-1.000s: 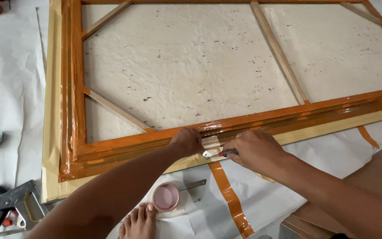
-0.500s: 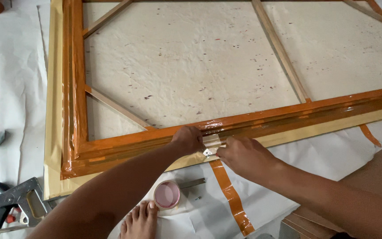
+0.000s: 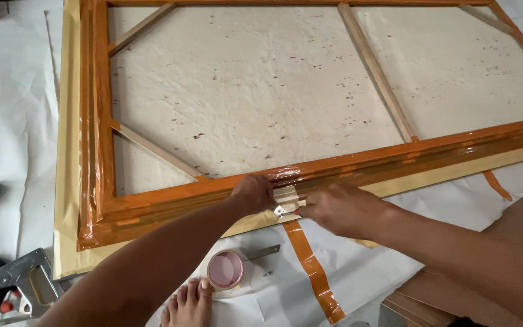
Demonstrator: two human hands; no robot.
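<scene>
Orange-taped stretcher frame (image 3: pixel 225 188): left hand (image 3: pixel 252 192) pressing rail; right hand (image 3: pixel 340 209) clamped on small blade (image 3: pixel 281 211). Risk judged: slip nicking left fingers.

Pink tape roll (image 3: pixel 225 270) by a bare foot (image 3: pixel 187 304) — staple gun (image 3: pixel 20 283) far left, on white paper (image 3: pixel 7 121)

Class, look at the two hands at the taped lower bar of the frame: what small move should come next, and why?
Probably draw the small blade on along the pale tape patch. The left hand pins the frame bar beside it, and the right hand has the blade at the patch's edge.
</scene>
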